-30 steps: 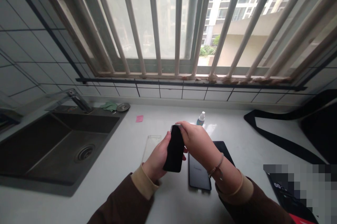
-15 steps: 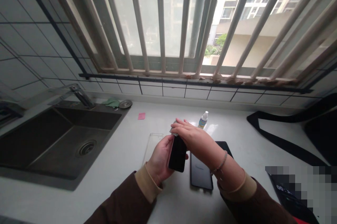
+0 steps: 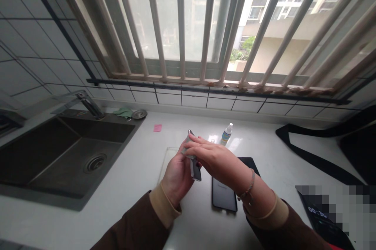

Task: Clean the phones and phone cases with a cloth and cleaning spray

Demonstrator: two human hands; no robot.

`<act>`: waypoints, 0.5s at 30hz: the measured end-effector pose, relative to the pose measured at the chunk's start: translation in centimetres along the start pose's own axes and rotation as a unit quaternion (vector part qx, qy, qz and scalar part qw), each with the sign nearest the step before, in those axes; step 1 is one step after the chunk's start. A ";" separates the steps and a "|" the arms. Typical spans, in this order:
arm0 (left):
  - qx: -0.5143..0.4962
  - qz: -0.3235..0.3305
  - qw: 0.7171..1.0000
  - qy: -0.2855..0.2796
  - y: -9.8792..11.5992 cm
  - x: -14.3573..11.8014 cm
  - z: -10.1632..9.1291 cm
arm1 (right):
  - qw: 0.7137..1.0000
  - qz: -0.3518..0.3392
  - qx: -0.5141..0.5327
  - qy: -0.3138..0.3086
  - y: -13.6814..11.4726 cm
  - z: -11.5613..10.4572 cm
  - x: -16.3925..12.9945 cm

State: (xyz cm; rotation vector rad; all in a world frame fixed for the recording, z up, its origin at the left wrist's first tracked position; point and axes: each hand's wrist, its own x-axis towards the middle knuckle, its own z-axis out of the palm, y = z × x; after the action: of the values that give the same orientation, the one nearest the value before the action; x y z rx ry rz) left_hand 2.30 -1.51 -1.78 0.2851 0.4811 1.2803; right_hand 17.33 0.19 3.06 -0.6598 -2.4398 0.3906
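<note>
Above the white counter (image 3: 141,171), just right of the sink (image 3: 67,156), left hand (image 3: 176,175) clamps the phone (image 3: 194,164) edge-on, long axis pointing away toward the window, right hand (image 3: 211,156) laid flat across its upper end, fingers together.

You face a barred window (image 3: 205,27), daylight coming through, apartment blocks (image 3: 279,3) outside. Pale tiled wall (image 3: 26,58) runs left and under the sill. White bench (image 3: 135,171) below. Dark sink (image 3: 58,156) set into it on your left, tap (image 3: 88,103) at its back edge. Black strap (image 3: 311,152) lies far right.
</note>
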 end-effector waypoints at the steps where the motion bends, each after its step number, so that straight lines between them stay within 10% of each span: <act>1: -0.003 0.006 1.000 0.003 0.2 0.0 0.1 | 1.000 -0.001 0.010 -0.005 -0.5 -0.3 0.1; 15: -0.050 -0.027 0.992 0.110 3.4 -0.6 0.3 | 0.989 -0.079 -0.096 -0.073 -4.5 0.2 0.5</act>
State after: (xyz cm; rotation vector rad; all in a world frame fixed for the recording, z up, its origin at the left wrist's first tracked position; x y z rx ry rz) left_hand -0.56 -1.10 0.20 0.0460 0.6058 1.2844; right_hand 15.20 -3.33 4.92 -0.5265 -2.6718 0.1444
